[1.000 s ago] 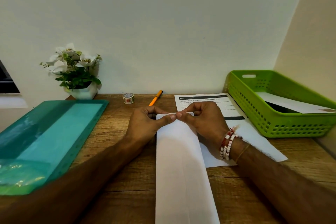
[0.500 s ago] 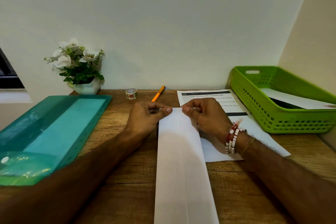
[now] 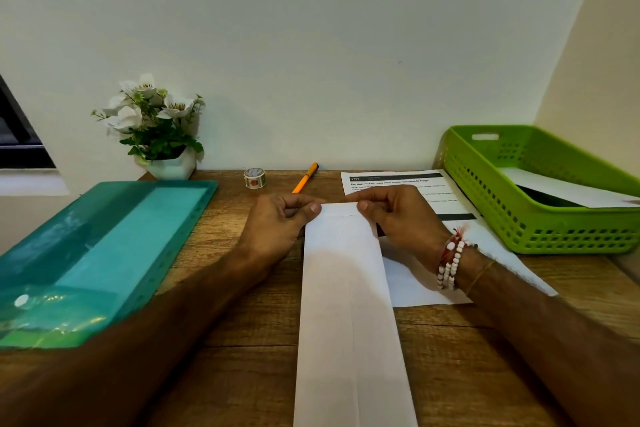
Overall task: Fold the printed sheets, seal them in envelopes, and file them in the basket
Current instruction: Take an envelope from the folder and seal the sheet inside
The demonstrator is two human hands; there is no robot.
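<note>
A long white envelope [image 3: 348, 315] lies lengthwise on the wooden desk [image 3: 242, 374], reaching toward me. Its far end has a narrow flap folded over. My left hand [image 3: 280, 224] pinches the flap's left corner and my right hand [image 3: 398, 218] pinches its right corner, thumbs pressing down on the fold. Under my right hand lies a printed sheet [image 3: 415, 184] with a black header bar. At the right stands the green basket [image 3: 491, 218], with a white envelope [image 3: 568, 189] lying in it.
A teal plastic folder [image 3: 97, 253] covers the desk's left side. Along the back wall are a white pot of flowers [image 3: 159, 128], a small tape roll [image 3: 255, 178] and an orange pen [image 3: 304, 177]. A wall closes off the right, behind the basket.
My thumbs have slid apart along the flap, from meeting at its middle to resting at its two corners. The flap now lies flat against the envelope.
</note>
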